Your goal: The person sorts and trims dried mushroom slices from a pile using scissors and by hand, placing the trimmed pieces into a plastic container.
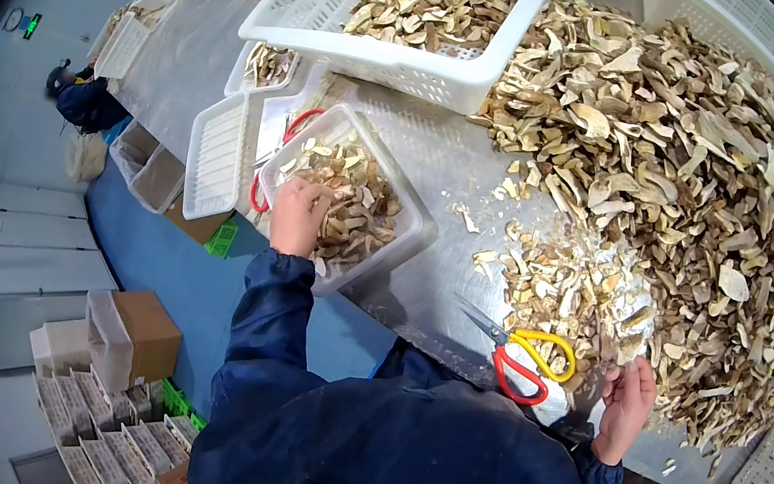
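Note:
My left hand (298, 218) reaches over the near-left rim of a clear plastic tub (413, 236) of dried mushroom slices (358, 202). Its fingers are bent together at the slices, and whatever they hold is hidden. At the table's near edge, my right hand (627, 407) is closed, thumb and fingers pinched on a dried mushroom slice (630, 348) beside the big pile. Scissors (503, 338) with one yellow and one red handle lie between my hands, blades slightly apart. Smaller, paler pieces (552, 284) are spread just beyond them.
A large heap of dried slices (715, 213) covers the right of the metal table (440, 164). A white perforated basket (404, 67) holds more slices. Red-handled scissors (260, 192) and a white lid (216, 159) sit left of the tub. Other people (86, 98) stand far left.

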A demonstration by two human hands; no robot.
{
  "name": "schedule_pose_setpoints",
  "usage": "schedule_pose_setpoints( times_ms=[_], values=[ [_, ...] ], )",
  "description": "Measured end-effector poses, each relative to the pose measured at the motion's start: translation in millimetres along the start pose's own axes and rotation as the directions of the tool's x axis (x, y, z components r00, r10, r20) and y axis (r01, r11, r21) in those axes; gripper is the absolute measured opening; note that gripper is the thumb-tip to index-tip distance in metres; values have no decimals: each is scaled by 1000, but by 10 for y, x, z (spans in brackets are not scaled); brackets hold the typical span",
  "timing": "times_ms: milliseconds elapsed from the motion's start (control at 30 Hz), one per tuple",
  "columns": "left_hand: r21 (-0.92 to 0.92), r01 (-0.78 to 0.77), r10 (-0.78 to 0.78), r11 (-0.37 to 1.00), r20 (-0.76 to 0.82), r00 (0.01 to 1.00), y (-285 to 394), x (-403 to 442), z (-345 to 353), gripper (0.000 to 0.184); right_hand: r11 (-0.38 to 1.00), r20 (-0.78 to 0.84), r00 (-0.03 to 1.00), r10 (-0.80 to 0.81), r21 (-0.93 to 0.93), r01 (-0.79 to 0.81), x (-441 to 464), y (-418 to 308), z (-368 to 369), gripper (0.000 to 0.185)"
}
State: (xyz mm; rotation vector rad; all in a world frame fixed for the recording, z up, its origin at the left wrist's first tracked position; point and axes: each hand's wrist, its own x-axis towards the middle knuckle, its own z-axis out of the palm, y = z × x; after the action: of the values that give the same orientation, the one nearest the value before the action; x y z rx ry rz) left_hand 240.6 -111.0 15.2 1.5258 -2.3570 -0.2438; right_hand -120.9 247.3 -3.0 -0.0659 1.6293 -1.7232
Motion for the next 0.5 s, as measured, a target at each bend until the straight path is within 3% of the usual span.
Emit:
schedule_pose_setpoints(
  times_ms=[133, 167, 200, 233, 333, 433, 500],
  values=[
    [-235, 28, -49, 972, -87, 995, 95, -2, -56, 10, 1000, 8, 1000, 3, -11, -3, -14, 6, -4, 14],
    [-447, 143, -160, 883, -1, 987, 105, -4, -66, 10, 1000, 6, 1000, 8, -21, -8, -21, 7, -3, 14],
    [-625, 260, -245, 736, 112, 963, 129, -12, -67, 11, 999, 0, 1000, 12, -31, -12, -31, -4, -2, 14],
    [-827, 300, -253, 476, 197, 947, 355, -13, -89, 12, 999, 4, 1000, 22, -41, -22, -43, -24, 24, 14],
    [-854, 514, -78, 84, 509, 857, 1172, -39, -64, 10, 1000, -1, 1000, 18, -7, -18, -91, -53, 94, 16],
    [-844, 491, 316, 214, 536, 783, 1776, -155, 374, 8, 997, 16, 998, 56, -61, -55, -155, -124, 117, 16],
    [-839, 291, 462, 460, 506, 728, 2202, -314, 570, 9, 994, -23, 994, 105, -8, -106, -252, -185, 129, 16]
  ],
)
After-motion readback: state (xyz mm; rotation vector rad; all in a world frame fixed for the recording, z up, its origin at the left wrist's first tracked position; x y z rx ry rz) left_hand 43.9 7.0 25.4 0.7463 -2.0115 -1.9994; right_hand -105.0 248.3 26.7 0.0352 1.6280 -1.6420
